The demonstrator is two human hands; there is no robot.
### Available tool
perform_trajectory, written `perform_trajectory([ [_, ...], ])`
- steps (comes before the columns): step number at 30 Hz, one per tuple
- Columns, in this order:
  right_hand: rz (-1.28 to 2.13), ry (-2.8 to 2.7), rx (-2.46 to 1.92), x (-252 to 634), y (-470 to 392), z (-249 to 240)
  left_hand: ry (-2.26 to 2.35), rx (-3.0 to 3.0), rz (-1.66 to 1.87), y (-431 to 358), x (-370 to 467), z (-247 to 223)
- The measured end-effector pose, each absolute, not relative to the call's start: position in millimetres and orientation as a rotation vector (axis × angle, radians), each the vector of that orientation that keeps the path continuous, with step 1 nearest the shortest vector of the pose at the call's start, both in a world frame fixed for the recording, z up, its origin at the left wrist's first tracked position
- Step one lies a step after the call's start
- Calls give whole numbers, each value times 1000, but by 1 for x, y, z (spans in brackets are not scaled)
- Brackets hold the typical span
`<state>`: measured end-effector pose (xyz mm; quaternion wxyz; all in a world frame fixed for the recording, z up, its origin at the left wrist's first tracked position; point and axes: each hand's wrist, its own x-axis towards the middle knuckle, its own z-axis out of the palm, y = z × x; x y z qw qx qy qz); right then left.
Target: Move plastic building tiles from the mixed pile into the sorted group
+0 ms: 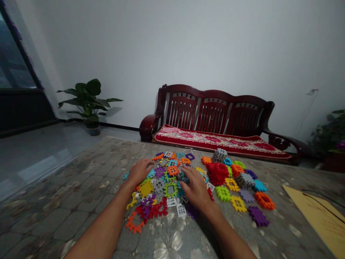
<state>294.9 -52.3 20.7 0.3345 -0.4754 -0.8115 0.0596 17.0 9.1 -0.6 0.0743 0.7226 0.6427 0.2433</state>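
A loose pile of colourful plastic interlocking tiles lies on the patterned tablecloth [91, 183]. At the pile's left edge is my left hand [140, 171], fingers bent forward with the thumb apart, close to a yellow tile [146, 189]. My right hand [196, 186] reaches over the pile's right side, thumb and fingers spread. Dark tiles lie partly hidden beside and under it. Between the hands are an orange window tile [173, 171] and a green frame tile [170, 190]. White window pieces [181, 210] and red tiles [159, 209] lie nearer me. Neither hand visibly grips a tile.
Right of my right hand are sorted stacks: red tiles [217, 174], grey tiles [219, 155], yellow tiles [238, 204] and purple tiles [258, 216]. A yellow sheet [315, 219] with a dark cord lies far right. Behind the table stands a wooden bench [212, 111].
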Motion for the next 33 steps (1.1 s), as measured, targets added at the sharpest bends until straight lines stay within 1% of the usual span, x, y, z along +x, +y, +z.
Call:
perform_trajectory([
  [4,245,-2292,-1051,289,-65,21,1931,2176,722,10,17,-1],
  [9,258,-2416,-1070,286,-69,20,1926,2193,692,12,15,-4],
  [14,218,-2398,-1067,285,-64,10,1947,2181,690,12,15,-5],
  [18,209,-2295,-1164,283,-56,10,1965,2171,664,11,16,-3],
  [23,322,-1933,-1443,286,-39,12,1958,2173,671,11,16,-3],
  [27,296,-1778,-1430,299,-28,6,1930,2182,705,11,16,-2],
  [33,178,-1783,-1339,312,-29,2,1927,2171,739,11,15,-3],
])
